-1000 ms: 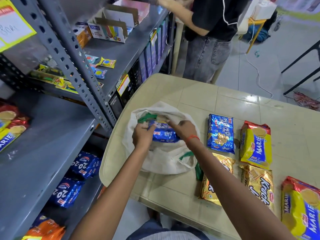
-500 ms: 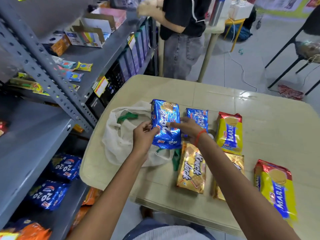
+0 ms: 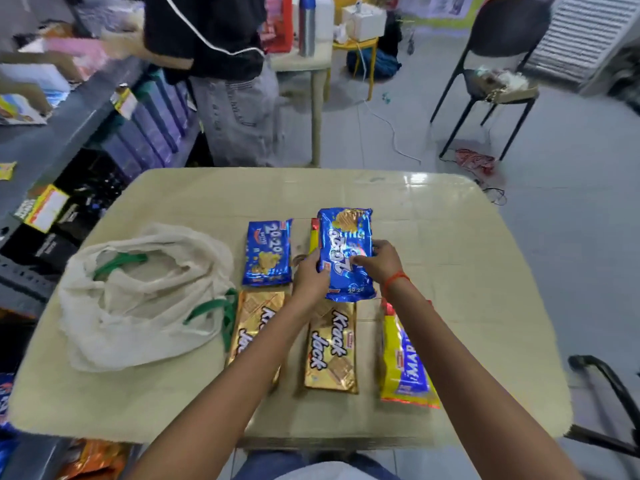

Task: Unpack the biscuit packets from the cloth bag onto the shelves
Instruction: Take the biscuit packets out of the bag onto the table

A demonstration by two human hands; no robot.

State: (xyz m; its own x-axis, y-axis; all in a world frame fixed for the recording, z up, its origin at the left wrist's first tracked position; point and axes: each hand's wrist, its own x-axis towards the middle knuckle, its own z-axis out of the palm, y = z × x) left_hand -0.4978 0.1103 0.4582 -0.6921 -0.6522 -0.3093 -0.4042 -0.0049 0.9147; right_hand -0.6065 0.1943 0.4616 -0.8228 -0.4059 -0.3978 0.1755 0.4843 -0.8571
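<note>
Moved: held blue packet (image 3: 346, 237) has travelled right since half a second ago, away from the cloth bag (image 3: 138, 306), which lies slumped and open-mouthed at the left of the surface (image 3: 450, 271).
Surroundings: shelves (image 3: 52, 140) line the left side; a standing person (image 3: 235, 98) reaches to them beyond the surface; a black chair (image 3: 502, 39) stands far right.
In the way: the held blue packet covers most of a yellow packet (image 3: 313, 237), only a left strip showing.
Hands: left hand (image 3: 310, 275) grips the packet's left edge; right hand (image 3: 379, 263) pinches its right edge.
Count: two blue, the other blue packet (image 3: 268, 252) lying flat just left; two gold packets (image 3: 252, 320) (image 3: 332, 348) nearer the wearer; two yellow, the second yellow packet (image 3: 405, 368) beside the right forearm.
</note>
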